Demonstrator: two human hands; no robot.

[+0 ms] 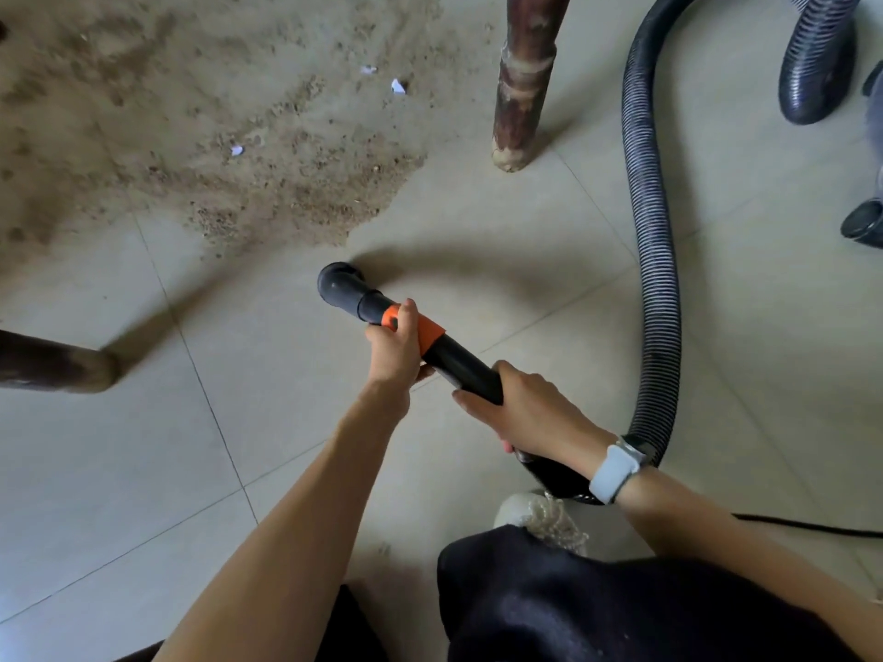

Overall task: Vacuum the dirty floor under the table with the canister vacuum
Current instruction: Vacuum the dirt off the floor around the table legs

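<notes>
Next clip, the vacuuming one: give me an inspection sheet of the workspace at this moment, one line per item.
Surface: pale tiled floor, near part bare, far-left part coated in sandy dirt.
Job's things: black vacuum wand with orange collar, its nozzle end just short of the dirt's edge; ribbed hose looping back on the right.
Clutter: three white paper scraps lying in the dirt.
Grippers: left hand grips the wand at the orange collar; right hand grips it further back, a watch on that wrist.
Cables: thin black cord on the floor, lower right.
Surroundings: dark wooden table leg ahead, another at left edge; person's shoe below.
</notes>
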